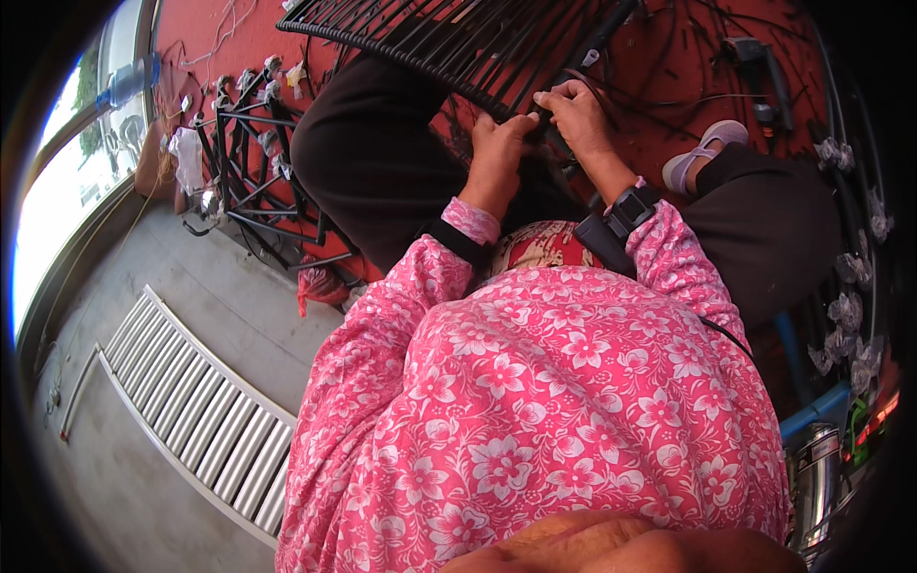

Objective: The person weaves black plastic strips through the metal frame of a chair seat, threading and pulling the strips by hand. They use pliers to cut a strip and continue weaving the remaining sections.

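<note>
A black frame (pixel 382 50) strung with rows of dark cord lies across my lap at the top of the view. My left hand (pixel 499 158) is closed on the near corner of this frame, thumb pressed toward the bar. Just to its right, my right hand (pixel 579 116) pinches at the same corner. A thin black cord (pixel 594 88) bends up beside its fingers, and the fingers seem to grip it; its end at the corner is hidden by my hands.
Black metal frames (pixel 253 181) with wrapped ends stand at left on the red floor. A silver slatted panel (pixel 205 411) lies on the grey floor. Cord scraps and a black-handled tool (pixel 772 81) are at far right, near my shoe (pixel 702 158). Black tubes with plastic wrap (pixel 845 310) line the right edge.
</note>
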Demonstrator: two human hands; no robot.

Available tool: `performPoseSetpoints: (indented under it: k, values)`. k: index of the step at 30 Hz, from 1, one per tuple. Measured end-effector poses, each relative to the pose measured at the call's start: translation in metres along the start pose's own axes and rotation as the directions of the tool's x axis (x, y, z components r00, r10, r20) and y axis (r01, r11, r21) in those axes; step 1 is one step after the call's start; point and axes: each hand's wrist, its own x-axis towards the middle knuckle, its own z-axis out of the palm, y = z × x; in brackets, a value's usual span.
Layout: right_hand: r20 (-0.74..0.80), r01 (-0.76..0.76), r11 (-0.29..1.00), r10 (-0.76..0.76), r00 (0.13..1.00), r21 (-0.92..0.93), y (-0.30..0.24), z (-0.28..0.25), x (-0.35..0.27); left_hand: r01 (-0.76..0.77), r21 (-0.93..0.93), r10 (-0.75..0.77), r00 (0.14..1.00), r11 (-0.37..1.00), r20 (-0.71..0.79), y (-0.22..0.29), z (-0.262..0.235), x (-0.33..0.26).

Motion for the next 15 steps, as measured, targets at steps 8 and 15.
performPoseSetpoints:
  k: [8,15]
  values:
    - [0.051,-0.103,0.980,0.096,0.994,0.173,-0.003,-0.002,0.002,0.188,-0.281,-0.141,0.974,0.941,0.180,-0.008,-0.030,0.006]
    - [0.052,-0.059,0.968,0.048,0.998,0.243,-0.026,-0.011,0.002,0.193,-0.405,-0.092,0.962,0.894,0.257,0.000,-0.017,-0.002]
